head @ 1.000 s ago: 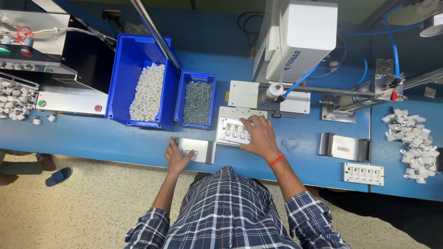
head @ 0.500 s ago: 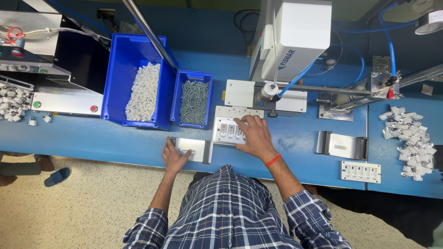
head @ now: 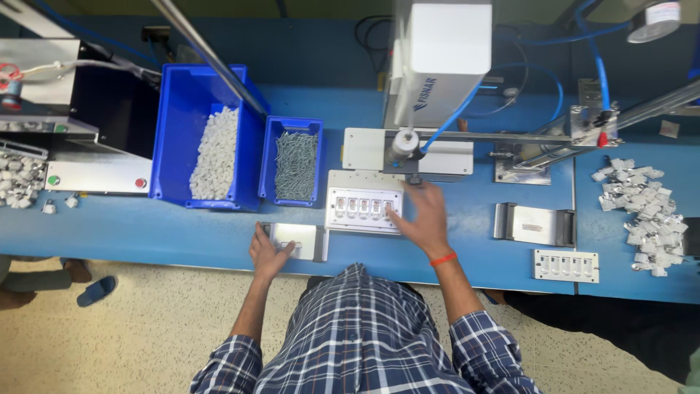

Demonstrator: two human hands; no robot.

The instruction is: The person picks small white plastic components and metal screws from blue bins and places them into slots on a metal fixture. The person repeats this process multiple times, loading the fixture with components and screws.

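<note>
- Hands first: the left hand (head: 268, 250) is lying flat with spread fingers on a small metal plate (head: 297, 241) near the front edge of the blue tabletop (head: 146, 230), its grip released and only pressing down, not closing on anything.
- The right hand (head: 423, 219) is reaching over the right end of a white fixture tray (head: 362, 210), fingers loosely open; its fingertips are hanging at the tray's last slot, and whether they are pinching a small part cannot be told at this size.
- The tray is sitting just behind the metal plate and in front of a white dispensing machine (head: 437, 62), whose nozzle (head: 401, 146) is hanging just above the tray's back edge.
- The tray's row of slots is showing small inserts in each pocket, so by the look of it the loading is nearly or fully done, with the right-hand end being the last spot attended to.
- A large blue bin (head: 208, 146) of white plastic pieces and a smaller blue bin (head: 294, 162) of grey screws are standing to the left behind the tray, both well stocked.
- A second white fixture tray (head: 566, 265) is lying well apart to the right, beside a bent metal bracket (head: 534, 224) and a pile of silvery parts (head: 645, 211), suggesting more pieces are waiting.
</note>
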